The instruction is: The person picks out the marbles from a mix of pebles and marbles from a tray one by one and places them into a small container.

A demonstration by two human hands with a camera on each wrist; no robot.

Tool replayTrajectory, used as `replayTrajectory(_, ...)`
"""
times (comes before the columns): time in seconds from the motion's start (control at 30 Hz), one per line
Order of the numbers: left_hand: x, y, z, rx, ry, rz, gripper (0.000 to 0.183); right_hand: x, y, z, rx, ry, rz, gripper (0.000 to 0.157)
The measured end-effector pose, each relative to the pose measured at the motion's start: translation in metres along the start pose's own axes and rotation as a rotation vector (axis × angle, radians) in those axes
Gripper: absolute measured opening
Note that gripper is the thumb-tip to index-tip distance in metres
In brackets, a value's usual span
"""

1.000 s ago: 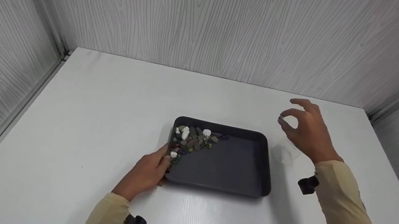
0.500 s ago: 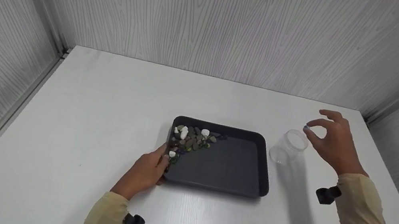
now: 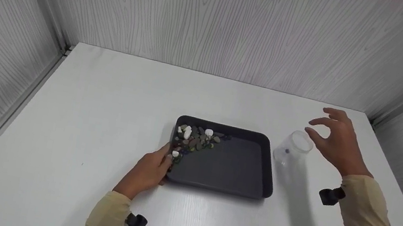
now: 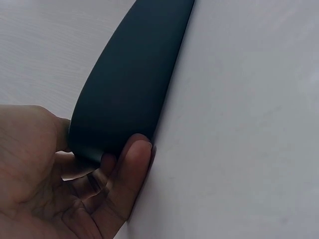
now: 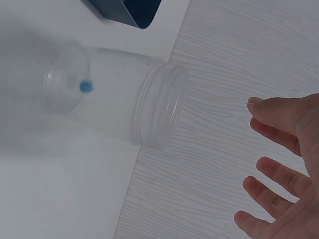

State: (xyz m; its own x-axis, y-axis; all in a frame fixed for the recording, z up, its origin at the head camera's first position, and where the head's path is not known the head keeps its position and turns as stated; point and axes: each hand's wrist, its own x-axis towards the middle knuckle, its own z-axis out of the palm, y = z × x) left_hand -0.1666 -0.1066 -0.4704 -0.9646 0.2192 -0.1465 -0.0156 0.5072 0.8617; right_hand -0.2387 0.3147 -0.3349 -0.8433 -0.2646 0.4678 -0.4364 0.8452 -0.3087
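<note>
A dark rectangular tray [image 3: 233, 169] sits mid-table with a heap of pebbles [image 3: 196, 143] along its left side and upper left corner. My left hand [image 3: 146, 171] grips the tray's left wall near the front corner; the left wrist view has fingers [image 4: 133, 164] curled against the outside of the tray [image 4: 124, 74]. To the right of the tray stands a clear, lidless jar [image 3: 302, 141]. Inside it a small blue ball [image 5: 86, 86] shows near the bottom. Beside the jar's mouth my right hand [image 3: 337, 144] hovers, thumb and index finger parted, holding nothing.
White panels [image 3: 209, 20] rise behind the table [image 3: 114, 98] and on both sides. Black wrist mounts [image 3: 137, 223] jut from the sleeves. The jar stands close to the tray's right wall.
My right hand moved right to the jar's mouth, then its thumb and finger parted. The blue ball it pinched is now inside the jar. My left hand stays on the tray.
</note>
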Motion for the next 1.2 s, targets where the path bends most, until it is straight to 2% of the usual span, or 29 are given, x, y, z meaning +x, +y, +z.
replayTrajectory(0.2, 0.001, -0.002, 0.001, -0.003, -0.003, 0.002, 0.056, 0.011, -0.020, 0.016, -0.006, -0.022, -0.039, 0.013)
replayTrajectory(0.4, 0.002, -0.002, 0.001, 0.001, -0.005, 0.033, 0.055, 0.024, -0.042, 0.042, -0.022, -0.115, -0.071, 0.011)
replayTrajectory(0.6, 0.000, -0.001, 0.001, -0.007, -0.002, 0.030, 0.055, 0.035, -0.059, 0.074, -0.078, -0.214, -0.126, 0.014)
replayTrajectory(0.77, -0.001, 0.001, 0.000, -0.008, -0.010, 0.021, 0.055, 0.039, -0.066, 0.100, -0.129, -0.317, -0.118, 0.014)
replayTrajectory(0.93, -0.001, 0.001, -0.001, -0.009, -0.003, 0.021, 0.055, 0.039, -0.071, 0.121, -0.173, -0.363, -0.120, 0.016)
replayTrajectory(1.2, -0.002, 0.002, -0.003, -0.014, -0.005, 0.039, 0.055, 0.041, -0.071, 0.138, -0.176, -0.437, -0.065, 0.016)
